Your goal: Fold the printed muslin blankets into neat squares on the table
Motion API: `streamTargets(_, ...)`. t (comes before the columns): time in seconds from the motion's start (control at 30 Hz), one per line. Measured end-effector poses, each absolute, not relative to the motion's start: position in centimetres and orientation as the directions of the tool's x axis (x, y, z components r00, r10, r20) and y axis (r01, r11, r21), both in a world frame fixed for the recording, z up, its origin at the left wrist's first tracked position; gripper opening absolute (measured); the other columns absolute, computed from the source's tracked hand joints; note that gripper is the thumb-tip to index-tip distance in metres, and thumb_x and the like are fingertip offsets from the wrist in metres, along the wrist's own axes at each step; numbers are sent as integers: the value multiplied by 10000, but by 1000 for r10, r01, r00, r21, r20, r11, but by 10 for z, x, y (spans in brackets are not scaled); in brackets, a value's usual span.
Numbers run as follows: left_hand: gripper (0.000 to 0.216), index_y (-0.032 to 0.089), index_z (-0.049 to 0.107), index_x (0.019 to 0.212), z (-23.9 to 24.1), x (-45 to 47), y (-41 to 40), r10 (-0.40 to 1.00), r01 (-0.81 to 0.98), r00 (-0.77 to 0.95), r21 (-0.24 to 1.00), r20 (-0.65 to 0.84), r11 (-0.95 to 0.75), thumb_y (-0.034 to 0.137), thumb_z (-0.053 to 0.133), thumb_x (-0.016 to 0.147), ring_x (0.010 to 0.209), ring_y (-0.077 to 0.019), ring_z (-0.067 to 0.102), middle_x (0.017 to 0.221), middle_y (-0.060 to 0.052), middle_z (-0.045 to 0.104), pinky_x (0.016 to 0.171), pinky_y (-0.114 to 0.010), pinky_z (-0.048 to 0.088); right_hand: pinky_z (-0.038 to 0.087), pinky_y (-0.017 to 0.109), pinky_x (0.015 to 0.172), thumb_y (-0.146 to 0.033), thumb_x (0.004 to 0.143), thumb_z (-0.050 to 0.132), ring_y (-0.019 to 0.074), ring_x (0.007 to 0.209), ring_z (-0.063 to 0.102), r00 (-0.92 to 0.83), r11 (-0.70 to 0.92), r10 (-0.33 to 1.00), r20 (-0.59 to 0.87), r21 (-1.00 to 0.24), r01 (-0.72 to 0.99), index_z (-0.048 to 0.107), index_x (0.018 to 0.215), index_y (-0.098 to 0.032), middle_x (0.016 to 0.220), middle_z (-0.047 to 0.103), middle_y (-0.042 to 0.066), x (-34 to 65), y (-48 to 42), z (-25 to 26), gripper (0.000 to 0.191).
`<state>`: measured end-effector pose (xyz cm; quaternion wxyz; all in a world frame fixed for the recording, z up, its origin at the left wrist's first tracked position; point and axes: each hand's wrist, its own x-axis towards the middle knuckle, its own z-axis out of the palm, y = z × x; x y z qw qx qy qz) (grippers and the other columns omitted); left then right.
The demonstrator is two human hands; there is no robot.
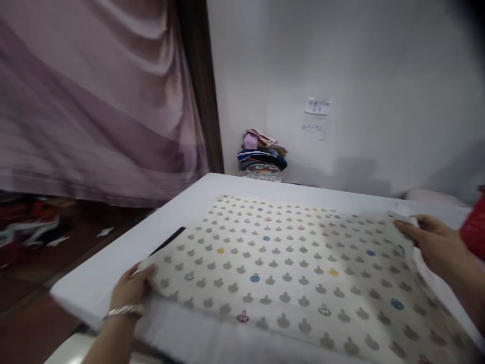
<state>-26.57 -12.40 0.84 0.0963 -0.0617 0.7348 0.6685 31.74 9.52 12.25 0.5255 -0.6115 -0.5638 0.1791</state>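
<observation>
A cream cloth (288, 263) printed with small grey and coloured motifs lies spread flat on a white table (113, 268). My left hand (131, 290), with a bracelet at the wrist, pinches the cloth's near left corner. My right hand (432, 240) grips the cloth's far right corner, fingers closed on the fabric edge. Motion blurs the whole view a little.
A stack of folded coloured clothes (262, 154) sits against the white wall behind the table. A mauve curtain (94, 101) hangs at the left. A dark flat strip (168, 240) lies on the table beside the cloth. Something red (475, 227) shows at the right edge.
</observation>
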Motion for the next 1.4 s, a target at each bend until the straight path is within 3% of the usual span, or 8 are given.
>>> streamTargets(0.13, 422, 157, 557, 983, 4, -267, -134, 227, -312, -926, 950, -301, -12, 51, 685, 594, 440, -90, 519, 571, 56, 555, 469, -219, 428, 328, 264, 477, -347, 547, 699, 121, 505, 448, -42, 296, 954, 296, -921, 252, 554, 683, -202, 573, 509, -12, 158, 96, 134, 246)
streamTargets(0.47, 211, 136, 559, 675, -12, -261, -145, 392, -390, -863, 914, -320, -114, 218, 708, 550, 374, -68, 443, 450, 57, 495, 392, -182, 344, 330, 239, 562, -229, 603, 516, 118, 572, 406, -726, 398, 651, 220, -914, 80, 454, 602, -193, 561, 424, -60, -184, -43, 46, 71)
streamTargets(0.63, 219, 157, 534, 650, -27, -270, -146, 397, -375, -869, 917, -295, -140, 302, 678, 573, 319, -35, 311, 386, 104, 380, 343, -157, 216, 321, 240, 557, -247, 615, 529, 121, 573, 411, -763, 390, 625, 165, -913, 122, 445, 605, -192, 564, 438, -58, -215, -71, 14, 101)
streamTargets(0.83, 279, 171, 533, 711, -28, -270, -149, 428, -417, -851, 888, -305, -196, 395, 657, 599, 414, -73, 443, 504, 57, 516, 409, -180, 328, 331, 233, 547, -234, 652, 516, 118, 567, 400, -651, 446, 682, 334, -895, 8, 468, 671, -194, 591, 427, -57, -198, -54, 46, 65)
streamTargets(0.97, 278, 173, 539, 706, -27, -266, -149, 426, -409, -859, 881, -284, -238, 408, 655, 612, 460, -85, 470, 521, 49, 524, 459, -194, 369, 341, 248, 618, -149, 649, 470, 132, 642, 426, -600, 675, 612, 515, -735, 57, 480, 714, -198, 690, 475, -25, -190, -50, 70, 82)
streamTargets(1.07, 268, 165, 554, 686, -30, -265, -147, 388, -328, -896, 912, -218, -244, 405, 653, 619, 474, -83, 454, 507, 52, 503, 469, -187, 358, 337, 263, 635, -110, 614, 462, 147, 682, 447, -751, 762, 497, 435, -633, 137, 499, 700, -194, 735, 509, 3, -201, -60, 60, 126)
streamTargets(1.23, 283, 153, 588, 708, -35, -266, -149, 342, -237, -928, 943, -148, -234, 427, 623, 646, 498, -84, 442, 528, 44, 509, 473, -184, 339, 374, 258, 628, -153, 648, 496, 151, 671, 508, -835, 550, 530, 151, -811, 202, 542, 677, -184, 680, 571, 1, -219, -78, 31, 63)
streamTargets(1.4, 287, 155, 574, 711, -34, -264, -150, 341, -230, -930, 942, -138, -246, 435, 602, 659, 506, -84, 439, 544, 46, 506, 488, -190, 346, 405, 258, 631, -224, 659, 523, 149, 657, 528, -827, 351, 543, 147, -934, 65, 580, 726, -178, 679, 592, -9, -211, -74, 23, 99)
